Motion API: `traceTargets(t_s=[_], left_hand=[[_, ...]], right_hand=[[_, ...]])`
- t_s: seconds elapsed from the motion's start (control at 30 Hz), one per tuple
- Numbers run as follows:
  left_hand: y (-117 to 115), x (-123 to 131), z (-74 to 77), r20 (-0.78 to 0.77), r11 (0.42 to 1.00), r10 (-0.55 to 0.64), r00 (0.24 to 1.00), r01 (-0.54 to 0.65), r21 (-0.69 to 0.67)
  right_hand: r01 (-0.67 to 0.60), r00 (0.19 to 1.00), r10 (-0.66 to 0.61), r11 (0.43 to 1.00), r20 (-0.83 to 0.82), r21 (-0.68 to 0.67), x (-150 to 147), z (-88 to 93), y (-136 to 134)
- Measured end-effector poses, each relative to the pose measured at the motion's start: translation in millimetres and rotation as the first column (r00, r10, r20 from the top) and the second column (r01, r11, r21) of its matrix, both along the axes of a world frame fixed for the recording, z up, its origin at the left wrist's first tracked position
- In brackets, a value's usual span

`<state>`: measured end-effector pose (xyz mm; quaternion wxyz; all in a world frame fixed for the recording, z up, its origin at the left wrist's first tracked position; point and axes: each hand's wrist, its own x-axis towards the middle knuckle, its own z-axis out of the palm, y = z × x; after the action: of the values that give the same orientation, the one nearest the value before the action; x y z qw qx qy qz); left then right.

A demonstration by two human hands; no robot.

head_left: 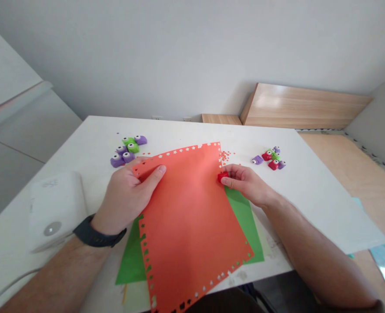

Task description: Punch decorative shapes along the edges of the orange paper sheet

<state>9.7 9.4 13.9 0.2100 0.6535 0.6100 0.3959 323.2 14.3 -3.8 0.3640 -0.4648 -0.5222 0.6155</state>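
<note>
A red-orange paper sheet (189,208) with punched shapes along its edges lies tilted on the white table (185,130). My left hand (127,195) grips its upper left edge, thumb on top. My right hand (246,182) pinches a small red craft punch (222,176) against the sheet's right edge. Tiny red paper cutouts (225,155) are scattered just beyond that edge. A green sheet (244,221) lies under the red one.
A cluster of purple and green punches (127,150) sits at the back left, and another of red, green and purple punches (270,158) at the back right. A white device (53,208) with a cable rests at the left. Wooden boards (296,106) lean against the wall.
</note>
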Motion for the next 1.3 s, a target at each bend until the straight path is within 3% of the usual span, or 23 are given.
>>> traceTargets(t_s=[1.3], left_hand=[[-4, 5, 6.7, -0.001, 0.995, -0.028, 1.000, 0.028, -0.096]], right_hand=[[0.036, 0.980, -0.062, 0.990, 0.190, 0.138, -5, -13.2, 7]])
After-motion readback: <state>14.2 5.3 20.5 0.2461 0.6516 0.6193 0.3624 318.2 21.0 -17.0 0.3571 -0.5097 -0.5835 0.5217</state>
